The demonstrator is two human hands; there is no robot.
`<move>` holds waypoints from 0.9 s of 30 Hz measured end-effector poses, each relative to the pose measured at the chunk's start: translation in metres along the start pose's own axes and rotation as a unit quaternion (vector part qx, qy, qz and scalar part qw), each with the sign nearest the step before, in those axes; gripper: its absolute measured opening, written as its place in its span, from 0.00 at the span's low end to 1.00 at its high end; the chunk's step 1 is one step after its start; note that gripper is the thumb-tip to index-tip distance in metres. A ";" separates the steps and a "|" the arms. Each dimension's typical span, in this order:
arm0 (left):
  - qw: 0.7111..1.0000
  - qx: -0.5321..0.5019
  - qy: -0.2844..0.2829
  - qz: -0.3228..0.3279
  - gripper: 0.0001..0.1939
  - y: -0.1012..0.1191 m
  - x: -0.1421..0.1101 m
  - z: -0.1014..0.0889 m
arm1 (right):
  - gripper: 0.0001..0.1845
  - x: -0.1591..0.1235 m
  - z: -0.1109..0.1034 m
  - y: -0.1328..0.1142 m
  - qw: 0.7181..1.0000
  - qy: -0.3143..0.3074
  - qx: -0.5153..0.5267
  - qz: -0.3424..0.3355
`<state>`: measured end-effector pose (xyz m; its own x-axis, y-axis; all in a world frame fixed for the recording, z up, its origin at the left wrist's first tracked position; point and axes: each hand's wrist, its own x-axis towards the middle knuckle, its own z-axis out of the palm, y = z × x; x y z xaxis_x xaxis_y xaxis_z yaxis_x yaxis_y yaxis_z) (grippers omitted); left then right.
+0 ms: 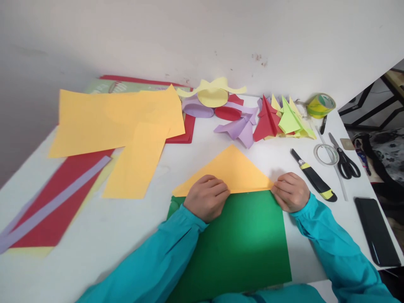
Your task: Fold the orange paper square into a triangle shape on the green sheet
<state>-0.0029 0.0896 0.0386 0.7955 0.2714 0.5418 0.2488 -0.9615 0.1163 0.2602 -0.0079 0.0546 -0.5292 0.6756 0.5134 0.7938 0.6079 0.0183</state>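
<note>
A sheet of orange paper, folded into a triangle with its point away from me, lies across the far edge of a green sheet. My left hand rests on the fold near its middle-left, fingers curled and pressed together on the paper's near edge. At the triangle's right corner, my right hand pinches the paper between thumb and fingers. The fingertips of the left hand are partly hidden from view.
Orange sheets and red paper lie at left. Folded paper planes and paper rings stand along the wall. At right are a utility knife, tape roll, scissors, yellow tape and phone.
</note>
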 end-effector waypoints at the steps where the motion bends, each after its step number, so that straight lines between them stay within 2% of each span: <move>1: 1.000 -0.002 -0.002 0.000 0.11 -0.001 0.000 -0.001 | 0.07 0.000 -0.001 0.000 1.000 -0.004 -0.002 0.000; 16: 1.000 -0.022 -0.006 0.004 0.12 -0.010 0.000 -0.004 | 0.05 -0.003 -0.009 0.007 1.000 0.017 0.012 0.007; 19: 1.000 -0.016 -0.004 0.001 0.13 -0.010 0.000 -0.004 | 0.06 -0.007 -0.012 0.013 0.999 0.023 0.032 0.024; 22: 1.000 -0.008 0.000 0.002 0.13 -0.009 0.000 -0.003 | 0.06 -0.010 -0.014 0.018 0.994 0.063 0.057 0.065; 25: 1.000 0.003 0.005 0.003 0.12 -0.007 0.001 -0.003 | 0.06 -0.007 -0.014 0.012 0.988 0.084 0.083 0.098; 27: 1.000 0.014 0.009 0.005 0.11 -0.003 0.002 -0.002 | 0.06 -0.001 -0.009 0.000 0.991 0.069 0.083 0.081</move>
<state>-0.0031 0.0933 0.0407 0.7873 0.2611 0.5585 0.2564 -0.9625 0.0884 0.2636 -0.0125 0.0620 -0.3450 0.7132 0.6102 0.7987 0.5645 -0.2082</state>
